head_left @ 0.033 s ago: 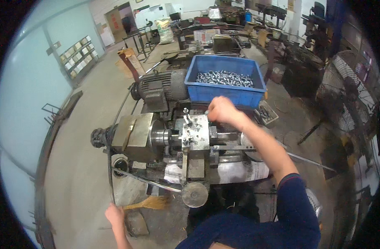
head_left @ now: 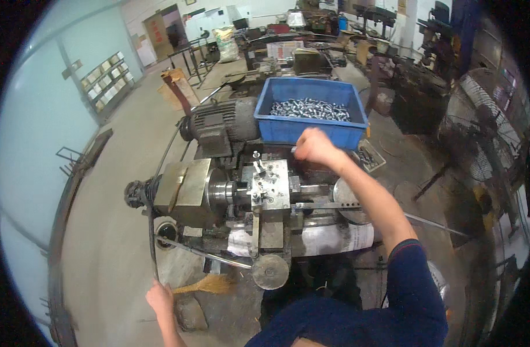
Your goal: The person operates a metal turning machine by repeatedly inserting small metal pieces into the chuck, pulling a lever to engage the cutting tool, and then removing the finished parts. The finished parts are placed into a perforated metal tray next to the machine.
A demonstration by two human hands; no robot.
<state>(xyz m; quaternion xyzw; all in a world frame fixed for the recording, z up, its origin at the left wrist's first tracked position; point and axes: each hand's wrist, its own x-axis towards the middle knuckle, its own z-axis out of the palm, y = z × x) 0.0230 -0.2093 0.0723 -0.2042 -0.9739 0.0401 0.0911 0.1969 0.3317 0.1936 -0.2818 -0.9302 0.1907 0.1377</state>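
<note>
My left hand [head_left: 159,298] is closed around the lower end of a long dark lever [head_left: 153,246], which hangs from the left end of a small lathe's headstock [head_left: 187,185]. My right hand [head_left: 320,147] is held above the machine with its fingers pinched. A small pale bit shows at the fingertips, too small to name. Below and left of that hand is the steel tool block [head_left: 272,185] with bolts on top. The chuck [head_left: 221,192] faces the block from the left. Behind the right hand stands a blue bin [head_left: 311,128] holding many small shiny metal parts [head_left: 311,109].
An electric motor [head_left: 225,122] sits behind the headstock, left of the bin. A bar with a round knob [head_left: 271,272] juts toward me. A straw broom [head_left: 207,284] lies on the floor near my left hand. On the right stand a fan [head_left: 476,127] and a small tray [head_left: 371,156].
My right hand has moved slightly away from the tool block, to the right and toward the blue bin. The left hand stays on the lever. The whole view has shifted a little.
</note>
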